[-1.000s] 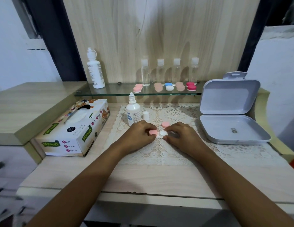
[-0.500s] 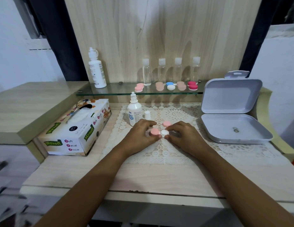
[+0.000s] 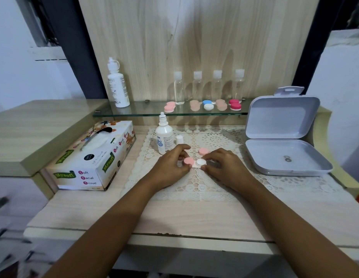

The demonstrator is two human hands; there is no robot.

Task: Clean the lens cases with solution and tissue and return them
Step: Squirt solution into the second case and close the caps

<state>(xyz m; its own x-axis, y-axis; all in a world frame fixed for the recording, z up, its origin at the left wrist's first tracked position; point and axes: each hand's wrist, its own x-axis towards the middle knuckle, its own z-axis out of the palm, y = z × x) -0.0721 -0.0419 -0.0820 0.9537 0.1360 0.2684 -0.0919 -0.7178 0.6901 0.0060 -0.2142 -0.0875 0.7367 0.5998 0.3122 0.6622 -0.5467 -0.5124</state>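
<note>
A lens case (image 3: 195, 162) with one pink cap and one white well lies on the lace mat (image 3: 214, 183). My left hand (image 3: 171, 167) pinches its pink side with curled fingers. My right hand (image 3: 224, 167) pinches the white side. A loose pink cap (image 3: 203, 151) lies just behind the case. The small solution bottle (image 3: 164, 137) stands uncapped at the mat's back left, its white cap (image 3: 179, 139) beside it. The tissue box (image 3: 90, 157) lies to the left.
Several lens cases (image 3: 206, 105), several clear bottles (image 3: 197, 87) and a tall white bottle (image 3: 117, 85) stand on the glass shelf (image 3: 144, 112). An open grey plastic box (image 3: 284, 155) sits at the right. A raised wooden ledge (image 3: 34, 129) is at the left.
Both hands stay on the lens case at the mat's centre. The fingers have shifted slightly around the pink and white sides.
</note>
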